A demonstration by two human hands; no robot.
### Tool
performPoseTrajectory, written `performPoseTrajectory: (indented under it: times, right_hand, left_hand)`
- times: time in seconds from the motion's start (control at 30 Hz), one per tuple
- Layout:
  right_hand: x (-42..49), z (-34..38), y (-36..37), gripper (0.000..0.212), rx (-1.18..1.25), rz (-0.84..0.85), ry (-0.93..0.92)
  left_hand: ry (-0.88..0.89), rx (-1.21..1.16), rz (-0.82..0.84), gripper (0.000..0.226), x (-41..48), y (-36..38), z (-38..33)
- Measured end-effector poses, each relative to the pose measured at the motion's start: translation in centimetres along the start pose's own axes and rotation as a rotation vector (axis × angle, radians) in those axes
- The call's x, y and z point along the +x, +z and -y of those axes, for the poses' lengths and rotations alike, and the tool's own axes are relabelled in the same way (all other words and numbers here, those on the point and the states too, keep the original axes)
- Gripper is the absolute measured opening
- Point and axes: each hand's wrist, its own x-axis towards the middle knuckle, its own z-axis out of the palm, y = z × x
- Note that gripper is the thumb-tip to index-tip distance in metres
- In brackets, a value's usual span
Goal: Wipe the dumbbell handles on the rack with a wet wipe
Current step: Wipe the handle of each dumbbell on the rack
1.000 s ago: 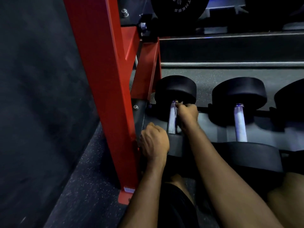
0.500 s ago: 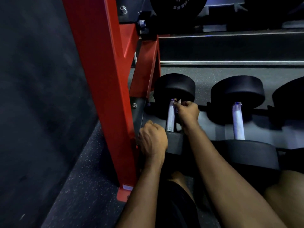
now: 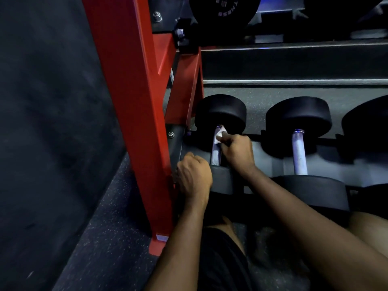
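Wiping the left-end handle: missed underside and a rolling bar

The handle [image 3: 215, 153] is the leftmost one on the rack's [image 3: 270, 158] bottom shelf, tight against the red post [image 3: 130, 101]. The right hand [image 3: 237, 150] has its fingers curled round the wipe [image 3: 220, 133] and pinches it onto the handle at its far end, right by the far head [image 3: 222, 112]. The left hand [image 3: 194, 177] is a clenched fist at the shelf's front-left corner, on or just beside the near head [image 3: 223, 182]. I can't tell if it grips anything.

Risks, my read:
- The wipe is a small wad on the top/right side of the bar, and the underside is hidden. A straight pull toward the near head likely leaves that side dirty, so it needs a wrap or a twist.
- The heads can roll on the shelf under side pressure. If the left hand isn't actually bracing, the wipe just turns the bar.
- If the bar is knurled (too blurred to tell), a thin wet wipe may snag and tear.
- The gap between post and heads is tight, so knuckles may scrape.
- The next handle [image 3: 299, 153] to the right is not yet reached, and there are more toward the shelf's right end. One wipe may dry out or load up before then.
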Motion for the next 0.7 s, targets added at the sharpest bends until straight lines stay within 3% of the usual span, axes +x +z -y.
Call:
performPoseTrajectory:
  times: [0.17, 0.3, 0.43, 0.57, 0.7]
  right_hand:
    - [0.7, 0.4, -0.6, 0.043, -0.192, 0.100, -0.170]
    - [0.7, 0.1, -1.0, 0.030, -0.355, 0.144, -0.371]
    - [2.0, -0.4, -1.3, 0.026, -0.353, 0.089, -0.439]
    - [1.7, -0.5, -0.3, 0.016, -0.399, 0.195, -0.638]
    - [3.1, 0.1, -1.1, 0.011, -0.470, 0.154, -0.594]
  left_hand:
    - [0.007, -0.003, 0.013, 0.030, -0.1, -0.3, -0.1]
    - [0.000, -0.015, 0.030, 0.030, 0.0, -0.4, 0.0]
    - [-0.010, -0.012, 0.032, 0.031, 0.0, -0.3, 0.0]
    - [-0.009, -0.017, 0.033, 0.030, 0.1, -0.2, 0.1]
    - [-0.011, -0.024, 0.024, 0.030, 0.0, -0.2, 0.1]
